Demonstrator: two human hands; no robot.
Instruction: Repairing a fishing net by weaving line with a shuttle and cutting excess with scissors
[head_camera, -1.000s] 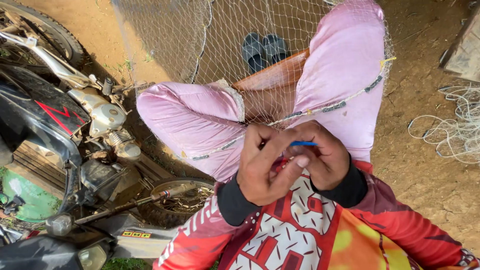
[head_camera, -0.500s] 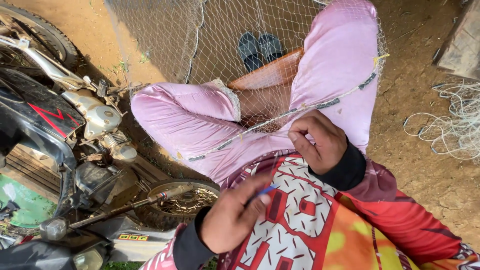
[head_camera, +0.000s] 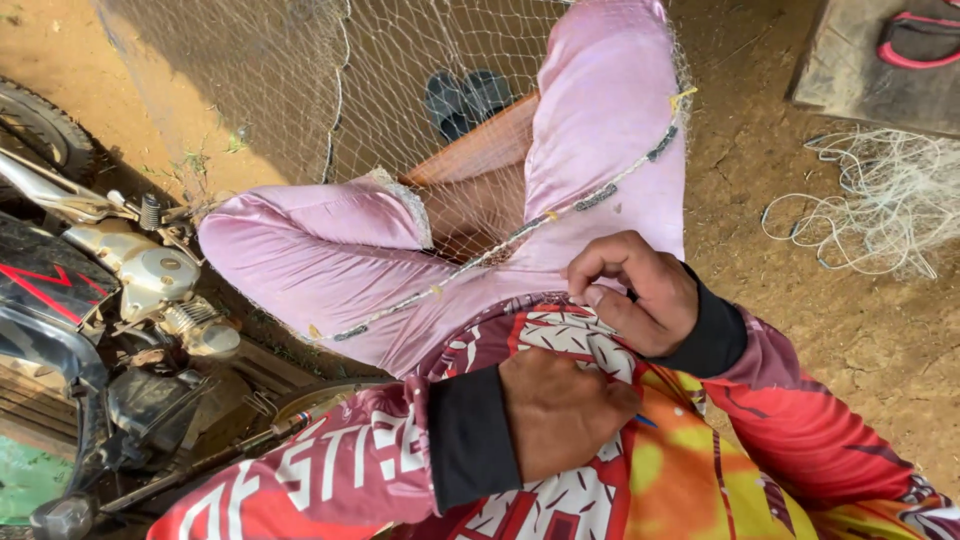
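Observation:
A fine fishing net (head_camera: 400, 110) hangs over my knees in pink trousers (head_camera: 330, 270). Its weighted edge cord (head_camera: 520, 232) runs slantwise across both legs. My right hand (head_camera: 635, 290) rests on my lap, fingers pinched shut on the net where it meets my red patterned shirt. My left hand (head_camera: 560, 415) is pulled back against my belly, fist closed around a small blue netting needle (head_camera: 646, 421); only its tip shows. The thread between the hands is too thin to make out.
A motorbike (head_camera: 110, 300) stands close on the left, its engine and footrest beside my left knee. Dark sandals (head_camera: 465, 95) lie beyond the net. A loose heap of white line (head_camera: 880, 200) lies on the dirt at right, near a wooden board (head_camera: 850, 70).
The hands, joined over the lap a second ago, have come apart. The left hand has drawn back toward my belly with the blue needle; the right hand has stayed on the net.

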